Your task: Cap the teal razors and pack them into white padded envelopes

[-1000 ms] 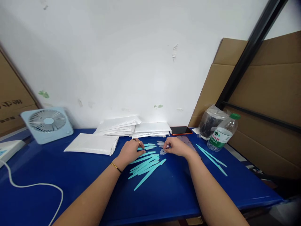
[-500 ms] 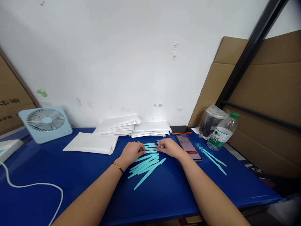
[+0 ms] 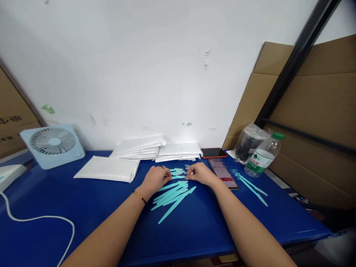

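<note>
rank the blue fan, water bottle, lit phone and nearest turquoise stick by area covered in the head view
Largest to smallest:
1. Blue fan
2. Water bottle
3. Lit phone
4. Nearest turquoise stick, long but very thin

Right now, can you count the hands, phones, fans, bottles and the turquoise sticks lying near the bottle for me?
Hands: 2
Phones: 2
Fans: 1
Bottles: 1
Turquoise sticks near the bottle: 2
Total: 8
</note>
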A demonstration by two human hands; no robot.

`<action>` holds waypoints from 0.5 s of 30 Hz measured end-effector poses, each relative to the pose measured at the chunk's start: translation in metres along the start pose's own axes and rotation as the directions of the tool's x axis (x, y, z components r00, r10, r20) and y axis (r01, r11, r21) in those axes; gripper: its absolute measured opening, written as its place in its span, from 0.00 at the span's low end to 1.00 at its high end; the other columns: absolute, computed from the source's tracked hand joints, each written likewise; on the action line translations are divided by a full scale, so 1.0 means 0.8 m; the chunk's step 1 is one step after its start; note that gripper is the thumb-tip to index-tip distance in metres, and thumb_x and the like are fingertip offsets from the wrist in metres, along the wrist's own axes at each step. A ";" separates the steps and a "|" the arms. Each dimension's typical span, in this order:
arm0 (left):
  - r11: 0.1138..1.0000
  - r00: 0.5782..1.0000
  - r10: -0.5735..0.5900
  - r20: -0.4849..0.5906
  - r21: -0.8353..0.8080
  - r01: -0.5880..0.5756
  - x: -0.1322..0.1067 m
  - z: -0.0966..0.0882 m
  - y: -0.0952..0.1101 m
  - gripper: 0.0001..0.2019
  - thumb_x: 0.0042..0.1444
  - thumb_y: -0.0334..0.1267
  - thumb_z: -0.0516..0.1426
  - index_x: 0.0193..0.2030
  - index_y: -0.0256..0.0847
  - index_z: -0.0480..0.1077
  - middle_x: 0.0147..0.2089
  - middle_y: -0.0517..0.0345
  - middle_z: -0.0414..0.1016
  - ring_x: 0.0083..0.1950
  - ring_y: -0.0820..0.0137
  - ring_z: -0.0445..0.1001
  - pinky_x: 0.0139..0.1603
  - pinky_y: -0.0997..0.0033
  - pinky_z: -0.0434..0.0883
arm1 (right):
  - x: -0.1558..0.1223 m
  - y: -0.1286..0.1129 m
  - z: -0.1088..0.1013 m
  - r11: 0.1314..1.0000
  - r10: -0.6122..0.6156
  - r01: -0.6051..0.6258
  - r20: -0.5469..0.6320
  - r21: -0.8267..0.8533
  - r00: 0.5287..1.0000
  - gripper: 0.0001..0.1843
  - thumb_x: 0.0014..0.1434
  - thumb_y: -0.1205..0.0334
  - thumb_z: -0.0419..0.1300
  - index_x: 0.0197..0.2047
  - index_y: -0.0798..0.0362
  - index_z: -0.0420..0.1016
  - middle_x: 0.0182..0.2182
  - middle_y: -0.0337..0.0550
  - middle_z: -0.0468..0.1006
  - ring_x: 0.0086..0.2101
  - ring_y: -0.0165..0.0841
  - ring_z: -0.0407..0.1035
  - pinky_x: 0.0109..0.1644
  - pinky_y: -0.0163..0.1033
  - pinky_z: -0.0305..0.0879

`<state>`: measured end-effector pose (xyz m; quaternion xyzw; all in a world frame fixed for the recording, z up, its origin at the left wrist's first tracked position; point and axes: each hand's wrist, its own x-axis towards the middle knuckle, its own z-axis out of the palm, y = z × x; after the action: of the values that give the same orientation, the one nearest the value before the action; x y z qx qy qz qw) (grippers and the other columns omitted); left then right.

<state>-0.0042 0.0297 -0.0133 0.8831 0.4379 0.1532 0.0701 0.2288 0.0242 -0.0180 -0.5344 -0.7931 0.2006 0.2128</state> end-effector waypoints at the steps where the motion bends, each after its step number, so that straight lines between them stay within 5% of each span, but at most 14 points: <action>1: 1.000 1.000 0.005 0.002 -0.001 -0.005 0.000 0.001 0.000 0.08 0.54 0.42 0.54 0.31 0.43 0.72 0.33 0.59 0.74 0.34 0.70 0.70 0.33 0.72 0.57 | 0.001 -0.001 0.002 1.000 0.000 0.000 -0.008 0.006 1.000 0.10 0.45 0.55 0.65 0.26 0.53 0.77 0.22 0.39 0.75 0.24 0.29 0.67 0.25 0.31 0.53; 12: 0.998 0.997 -0.036 -0.073 -0.063 0.032 0.000 -0.003 0.005 0.10 0.54 0.45 0.53 0.37 0.43 0.72 0.39 0.57 0.73 0.40 0.67 0.70 0.39 0.71 0.61 | 0.005 -0.004 0.002 0.993 -0.099 0.089 -0.142 -0.079 0.985 0.07 0.53 0.61 0.59 0.33 0.52 0.78 0.30 0.42 0.76 0.30 0.30 0.67 0.33 0.32 0.59; 15: 0.989 0.999 -0.043 0.014 -0.140 0.045 -0.008 -0.012 0.004 0.12 0.51 0.48 0.54 0.35 0.44 0.72 0.36 0.58 0.73 0.35 0.69 0.70 0.32 0.73 0.61 | 0.002 0.003 -0.005 0.983 -0.126 0.105 -0.136 -0.150 0.983 0.06 0.50 0.63 0.61 0.32 0.52 0.77 0.33 0.43 0.74 0.33 0.31 0.67 0.36 0.33 0.60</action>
<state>-0.0085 0.0227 -0.0043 0.8669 0.4451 0.1770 0.1377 0.2323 0.0272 -0.0163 -0.5143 -0.8175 0.0912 0.2426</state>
